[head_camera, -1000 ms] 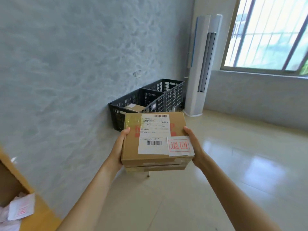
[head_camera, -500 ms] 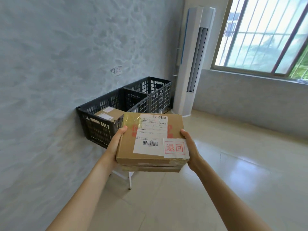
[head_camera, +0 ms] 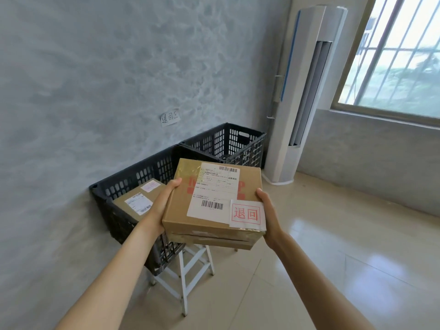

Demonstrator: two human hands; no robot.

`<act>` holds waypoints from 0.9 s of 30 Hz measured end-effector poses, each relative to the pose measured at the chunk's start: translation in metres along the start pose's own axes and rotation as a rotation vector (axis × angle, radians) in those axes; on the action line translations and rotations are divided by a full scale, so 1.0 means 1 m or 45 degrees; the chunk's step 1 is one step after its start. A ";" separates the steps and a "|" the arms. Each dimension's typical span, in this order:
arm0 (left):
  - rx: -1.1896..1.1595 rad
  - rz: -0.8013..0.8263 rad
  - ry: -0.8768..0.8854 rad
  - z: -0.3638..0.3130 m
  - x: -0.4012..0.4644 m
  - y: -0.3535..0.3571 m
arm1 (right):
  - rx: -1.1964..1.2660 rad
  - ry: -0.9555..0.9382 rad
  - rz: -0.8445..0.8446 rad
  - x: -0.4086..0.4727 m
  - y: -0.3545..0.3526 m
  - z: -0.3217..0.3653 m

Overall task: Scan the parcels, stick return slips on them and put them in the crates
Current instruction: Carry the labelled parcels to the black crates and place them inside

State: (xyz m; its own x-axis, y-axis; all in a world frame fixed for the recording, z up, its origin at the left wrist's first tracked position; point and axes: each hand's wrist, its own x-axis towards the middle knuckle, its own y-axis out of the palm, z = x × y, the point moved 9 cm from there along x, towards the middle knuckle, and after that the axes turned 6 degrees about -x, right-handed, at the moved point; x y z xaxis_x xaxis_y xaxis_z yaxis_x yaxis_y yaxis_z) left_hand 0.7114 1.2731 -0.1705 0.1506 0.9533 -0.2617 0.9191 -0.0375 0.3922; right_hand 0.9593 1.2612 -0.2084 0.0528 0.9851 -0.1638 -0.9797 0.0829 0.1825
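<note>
I hold a flat brown cardboard parcel (head_camera: 181,210) level in front of me, with a second thinner box under it. My left hand (head_camera: 159,208) grips its left edge and my right hand (head_camera: 269,215) its right edge. A white shipping label (head_camera: 214,191) and a white return slip with red characters (head_camera: 246,214) are stuck on its top. Just beyond it stand two black lattice crates against the wall. The near crate (head_camera: 123,182) holds another labelled parcel (head_camera: 135,201). The far crate (head_camera: 228,139) shows nothing inside from here.
The near crate rests on a white stool (head_camera: 185,275). A white slip with handwriting (head_camera: 169,117) hangs on the grey wall above the crates. A tall white air conditioner (head_camera: 302,96) stands in the corner beside a barred window (head_camera: 395,58). Glossy tiled floor spreads to the right.
I have come closer to the crates with the parcel still held in both hands. The crates and the parcel inside the near one now look larger and sit right behind my hands.
</note>
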 end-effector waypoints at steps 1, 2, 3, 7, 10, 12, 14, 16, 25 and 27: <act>0.007 -0.009 0.005 -0.003 0.015 0.002 | 0.015 0.000 0.014 0.017 -0.001 0.003; 0.009 -0.017 0.012 -0.006 0.028 0.004 | 0.021 0.002 0.035 0.036 -0.001 0.006; 0.001 -0.026 0.014 -0.009 0.042 0.004 | 0.021 0.001 0.057 0.054 -0.001 0.008; -0.043 -0.101 0.032 -0.017 0.098 -0.001 | -0.026 0.019 0.168 0.121 0.004 0.009; -0.085 -0.126 0.004 -0.029 0.133 0.004 | -0.076 0.062 0.231 0.168 0.007 0.008; -0.051 -0.161 0.022 -0.042 0.154 0.003 | -0.092 0.091 0.283 0.196 0.011 0.009; -0.020 -0.219 0.053 -0.055 0.171 -0.005 | -0.092 0.108 0.332 0.222 0.018 0.011; 0.003 -0.287 0.057 -0.063 0.183 -0.015 | -0.113 0.142 0.403 0.246 0.028 0.009; 0.047 -0.363 0.014 -0.090 0.238 -0.070 | -0.179 0.248 0.570 0.323 0.083 -0.013; 0.016 -0.369 0.011 -0.093 0.254 -0.086 | -0.183 0.253 0.608 0.337 0.096 -0.013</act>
State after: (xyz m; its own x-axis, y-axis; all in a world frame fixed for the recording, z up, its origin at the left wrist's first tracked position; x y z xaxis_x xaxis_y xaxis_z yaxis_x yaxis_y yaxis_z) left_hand 0.6364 1.5468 -0.1885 -0.1218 0.9274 -0.3537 0.9279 0.2329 0.2912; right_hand 0.8804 1.5995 -0.2588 -0.4290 0.8594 -0.2781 -0.9032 -0.4026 0.1492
